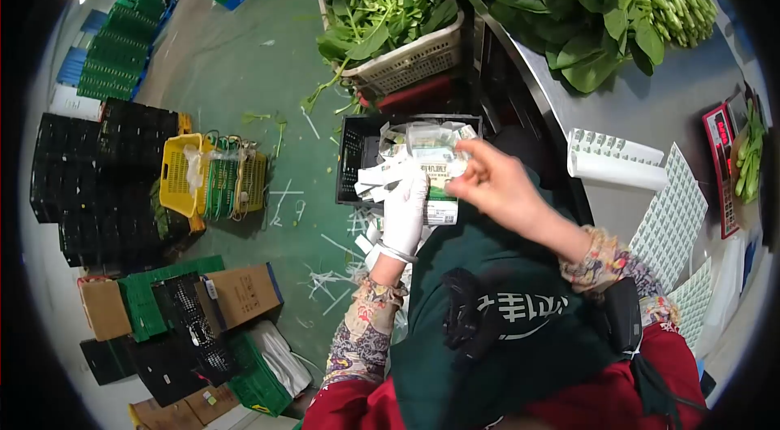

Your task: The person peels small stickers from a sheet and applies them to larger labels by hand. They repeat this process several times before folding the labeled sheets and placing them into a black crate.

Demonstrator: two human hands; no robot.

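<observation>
My left hand, in a white glove, is closed on a clear plastic bag with a white and green printed label. My right hand is bare, its thumb and fingers pinched at the bag's right edge. Below the bag, a black crate stands in front of my body with more plastic packaging in it. White paper strips show beside my left hand. My left fingertips are partly hidden by the bag.
A beige basket of leafy greens stands ahead. On the metal table at right are bundled greens, label sheets and a red scale. Stacked black crates and a yellow basket are at left. Scraps litter the green floor.
</observation>
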